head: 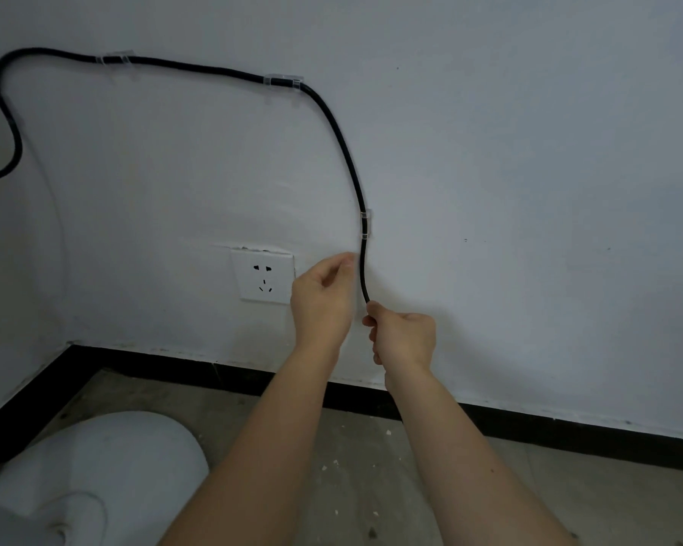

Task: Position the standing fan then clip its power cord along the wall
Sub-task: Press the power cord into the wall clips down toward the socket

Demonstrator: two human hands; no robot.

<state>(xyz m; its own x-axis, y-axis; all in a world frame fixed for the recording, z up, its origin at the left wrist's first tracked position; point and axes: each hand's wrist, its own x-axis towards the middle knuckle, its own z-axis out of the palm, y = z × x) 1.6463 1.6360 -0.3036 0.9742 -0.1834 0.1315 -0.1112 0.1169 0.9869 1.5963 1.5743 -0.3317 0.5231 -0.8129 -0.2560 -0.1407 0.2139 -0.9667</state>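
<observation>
The black power cord [340, 132] runs along the white wall through three clear clips: a left one [115, 59], a middle one [284, 80] and a lower one [366, 224]. Below the lower clip the cord hangs down into my right hand [405, 336], which is closed around its lower end. My left hand [324, 297] is just left of the cord, thumb and forefinger pinched together right beside it; I see nothing between them. The fan's white round base [95, 466] sits on the floor at the bottom left.
A white wall socket [265, 277] is set in the wall just left of my left hand. A black skirting board [529, 423] runs along the foot of the wall above the bare concrete floor [371, 486]. A room corner lies at the left.
</observation>
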